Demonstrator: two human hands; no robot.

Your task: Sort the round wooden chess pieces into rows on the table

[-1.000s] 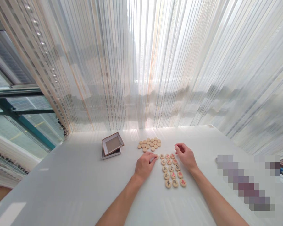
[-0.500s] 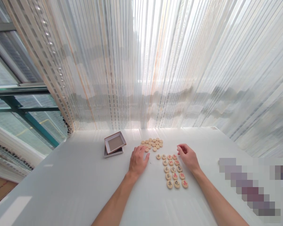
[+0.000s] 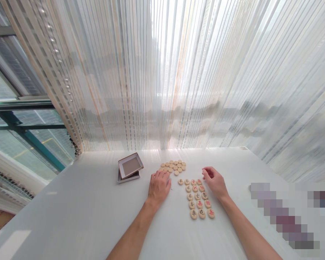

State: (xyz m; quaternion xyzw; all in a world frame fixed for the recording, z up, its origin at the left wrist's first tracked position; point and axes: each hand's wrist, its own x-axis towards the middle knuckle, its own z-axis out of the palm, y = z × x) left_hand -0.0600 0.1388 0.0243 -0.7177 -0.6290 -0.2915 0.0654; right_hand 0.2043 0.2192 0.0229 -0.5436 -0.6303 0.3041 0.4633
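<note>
My left hand (image 3: 159, 186) rests on the table at the near edge of a cluster of blank-side-up xiangqi pieces (image 3: 175, 167). Its fingers curl down and the thumb is drawn in; the piece that was at the fingertips is now hidden beneath them. Wooden xiangqi pieces with red and black characters (image 3: 197, 196) lie face up in rows between my hands. Beside the top right of these rows, my right hand (image 3: 215, 181) sits with thumb and fingers pinched together, and nothing shows in them.
An opened shallow box (image 3: 121, 179) stands left of the cluster, its lid (image 3: 131, 166) leaning across it. All this is on a white table (image 3: 78, 216). A striped sheer curtain (image 3: 162, 90) hangs behind, and a blurred-out patch (image 3: 285, 218) covers the right side.
My left fingers have closed in and drawn slightly nearer over the piece at their tips, which no longer shows. The right hand keeps its pinched pose. The view has shifted a little.
</note>
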